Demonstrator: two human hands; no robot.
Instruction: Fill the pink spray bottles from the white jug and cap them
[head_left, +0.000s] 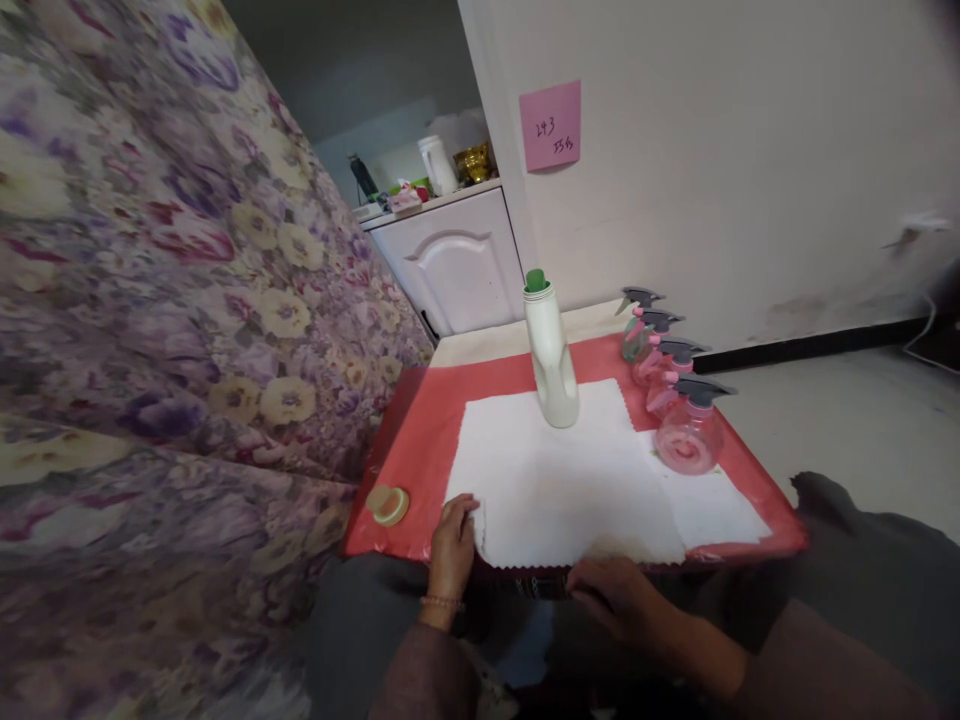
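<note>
My left hand (454, 540) rests at the front left corner of a white cloth (555, 490), its fingers stretched forward and touching the edge. Lower right of it, my right hand (619, 595) lies at the cloth's front edge with curled fingers. Nothing shows in that hand, though its fingertips are partly hidden. A pale green plastic bottle with a side handle (555, 370) stands upright on the back of the cloth. Its threaded neck is uncapped, and a green spout (535, 280) sticks out. On the left lies a round pale green cap (390, 507).
Several spray bottles (688, 440) with grey and pink heads line the right side of the red-covered table (420, 420). A floral curtain (225, 300) hangs close on the left. Behind are a white cabinet (457, 265) and a wall bearing a pink note (551, 125).
</note>
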